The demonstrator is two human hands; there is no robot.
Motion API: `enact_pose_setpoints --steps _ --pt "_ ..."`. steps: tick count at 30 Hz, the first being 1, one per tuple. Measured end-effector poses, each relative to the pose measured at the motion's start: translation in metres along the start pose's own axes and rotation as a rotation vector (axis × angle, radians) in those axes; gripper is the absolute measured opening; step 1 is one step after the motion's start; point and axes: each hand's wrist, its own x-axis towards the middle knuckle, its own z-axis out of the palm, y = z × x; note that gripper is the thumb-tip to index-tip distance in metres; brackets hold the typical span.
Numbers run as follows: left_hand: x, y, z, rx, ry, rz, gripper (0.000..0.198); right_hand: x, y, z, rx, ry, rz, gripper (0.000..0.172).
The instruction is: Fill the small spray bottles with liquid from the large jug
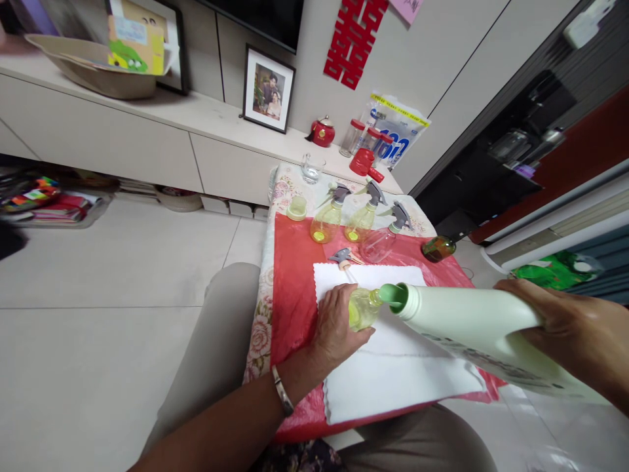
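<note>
My left hand (335, 324) is wrapped around a small yellow-tinted clear spray bottle (363, 309) whose trigger top is off. In my right hand (572, 328) is the handle of a large pale green jug (457, 311), tipped so its green spout meets the bottle's mouth; whether liquid flows I cannot tell. Just behind the bottle lies a loose grey spray trigger head (344, 257) with its tube. Farther back stand two yellow-tinted spray bottles (327, 219) and a clear pinkish-looking spray bottle (379, 244), each with its trigger head on.
A white cloth (393, 373) covers part of the red plastic sheet (295, 288) on the table. A yellowish cap (297, 208), a glass cup (312, 168) and an amber bottle (438, 249) stand around it. Red-lidded jars (352, 137) are on the cabinet behind.
</note>
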Motion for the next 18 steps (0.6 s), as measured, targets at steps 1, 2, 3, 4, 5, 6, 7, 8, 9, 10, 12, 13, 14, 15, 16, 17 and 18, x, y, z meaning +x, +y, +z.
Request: enact_pose_setpoints --steps 1,2,3,4,5,6,7,8,9,10,12,13,14,15,16,17,18 --pt "-0.0001 0.0000 -0.0001 0.000 0.000 0.000 0.080 -0.0005 0.0006 0.0000 -0.003 -0.001 -0.003 0.047" --pt "-0.0001 0.0000 -0.0001 -0.002 0.000 -0.002 0.079 -0.0010 0.0010 -0.0001 -0.005 0.000 -0.003 0.047" --pt "-0.0002 0.0000 -0.0001 -0.004 0.001 -0.003 0.079 -0.0014 0.0013 -0.0002 -0.003 0.002 -0.002 0.046" --pt "-0.0002 -0.0001 -0.0001 -0.005 0.002 -0.004 0.079 -0.0015 0.0015 -0.0002 0.001 0.007 -0.003 0.046" --pt "-0.0001 -0.0002 0.0000 -0.004 0.002 -0.005 0.080 -0.0016 0.0016 -0.0002 0.008 0.012 -0.008 0.046" --pt "-0.0001 -0.0003 0.0001 -0.004 0.002 -0.006 0.080 -0.0014 0.0018 0.0000 0.012 0.021 -0.012 0.046" --pt "0.0000 -0.0004 0.0002 -0.002 0.001 -0.005 0.081 -0.0012 0.0020 0.0003 0.017 0.027 -0.024 0.045" --pt "0.0001 -0.0005 0.0003 0.000 -0.001 -0.004 0.082 -0.0010 0.0023 0.0007 0.022 0.034 -0.036 0.044" --pt "0.0001 -0.0006 0.0004 0.002 -0.003 -0.002 0.082 -0.0007 0.0024 0.0010 0.026 0.039 -0.046 0.043" --pt "0.0001 -0.0007 0.0004 0.002 -0.005 0.000 0.082 -0.0005 0.0026 0.0013 0.025 0.043 -0.048 0.043" --pt "0.0000 -0.0009 0.0005 0.003 -0.006 0.000 0.081 -0.0002 0.0026 0.0014 0.020 0.039 -0.037 0.043" --pt "-0.0001 -0.0010 0.0006 0.004 -0.005 -0.003 0.081 -0.0001 0.0024 0.0013 0.017 0.035 -0.029 0.043" --pt "-0.0001 -0.0011 0.0007 0.004 -0.002 -0.005 0.081 0.0001 0.0021 0.0010 0.013 0.027 -0.019 0.043" --pt "-0.0002 -0.0011 0.0008 0.003 0.000 -0.005 0.080 0.0002 0.0017 0.0005 0.012 0.016 -0.013 0.044" --pt "-0.0002 -0.0012 0.0009 0.002 0.002 -0.003 0.080 0.0004 0.0010 -0.0001 0.012 0.011 -0.010 0.044" --pt "-0.0001 -0.0012 0.0010 0.003 0.004 0.000 0.080 0.0006 0.0001 -0.0009 0.014 0.005 -0.010 0.044" --pt "0.0000 -0.0012 0.0011 0.004 0.005 0.003 0.080 0.0006 -0.0009 -0.0017 0.018 0.003 -0.009 0.045"
